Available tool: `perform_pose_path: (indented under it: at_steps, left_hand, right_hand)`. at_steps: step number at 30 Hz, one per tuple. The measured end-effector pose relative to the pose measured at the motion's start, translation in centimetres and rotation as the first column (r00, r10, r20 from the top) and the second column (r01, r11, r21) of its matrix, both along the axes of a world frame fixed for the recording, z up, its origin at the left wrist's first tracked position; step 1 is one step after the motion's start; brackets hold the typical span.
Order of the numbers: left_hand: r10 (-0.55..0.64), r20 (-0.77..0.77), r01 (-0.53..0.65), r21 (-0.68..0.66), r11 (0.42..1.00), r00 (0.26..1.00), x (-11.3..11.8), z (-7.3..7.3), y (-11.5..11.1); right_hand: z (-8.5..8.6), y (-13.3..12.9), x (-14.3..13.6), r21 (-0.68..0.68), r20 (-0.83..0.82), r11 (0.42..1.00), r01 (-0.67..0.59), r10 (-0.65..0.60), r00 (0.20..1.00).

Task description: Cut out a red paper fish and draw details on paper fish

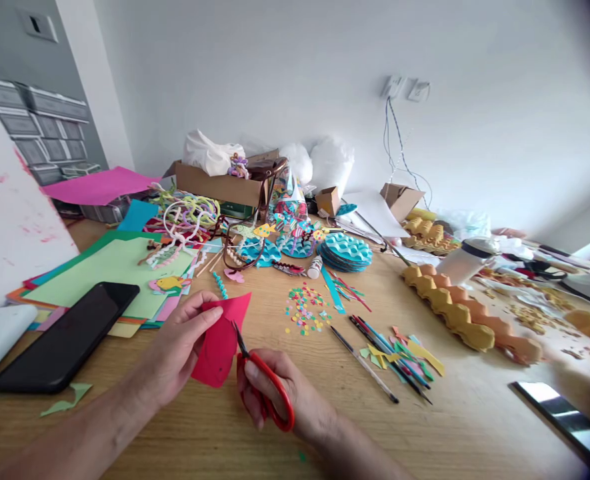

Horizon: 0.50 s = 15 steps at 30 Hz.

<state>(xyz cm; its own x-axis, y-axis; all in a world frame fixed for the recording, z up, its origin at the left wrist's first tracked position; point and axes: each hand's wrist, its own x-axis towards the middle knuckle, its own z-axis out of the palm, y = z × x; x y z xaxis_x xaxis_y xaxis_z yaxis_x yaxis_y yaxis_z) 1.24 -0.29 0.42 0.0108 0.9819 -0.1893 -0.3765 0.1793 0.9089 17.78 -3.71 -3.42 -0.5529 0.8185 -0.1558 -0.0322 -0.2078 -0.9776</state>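
Scissors [273, 378] gripped in the right hand's [299, 393] fingers, red paper [217, 353] pinched in the left hand's [183, 339], cutting looks underway but unfinished imo.

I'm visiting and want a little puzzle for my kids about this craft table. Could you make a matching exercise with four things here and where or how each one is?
Things:
1. Red-handled scissors
2. Red paper
3. Small paper dots
4. Round wavy pieces

Places and states:
A. Blue, piled in a stack
B. Held in the left hand
C. Scattered in several colours on the table
D. Held in the right hand

Right pairs: 1-D, 2-B, 3-C, 4-A
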Motion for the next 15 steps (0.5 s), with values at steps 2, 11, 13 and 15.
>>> perform_pose_path:
  at_steps: [2,11,13,15]
  left_hand:
    - [-0.018,0.026,0.018,0.026,0.999,0.999,-0.09,-0.02,-0.01]
    - [0.112,0.175,-0.107,-0.042,0.993,0.978,-0.21,0.33,0.48]
    - [0.105,0.209,-0.093,-0.068,0.993,0.972,-0.07,0.41,0.35]
    - [0.094,0.234,-0.077,-0.079,0.994,0.968,0.11,0.34,0.11]
  right_hand:
    - [0.2,-0.03,-0.07,0.012,0.029,1.0,0.02,-0.02,0.999]
    - [0.28,-0.3,-0.34,0.065,0.164,0.998,0.023,-0.034,0.986]
    - [0.03,-0.36,-0.36,0.077,0.167,0.997,0.023,-0.036,0.985]
    - [-0.21,-0.36,-0.38,0.08,0.154,0.996,0.043,-0.055,0.986]
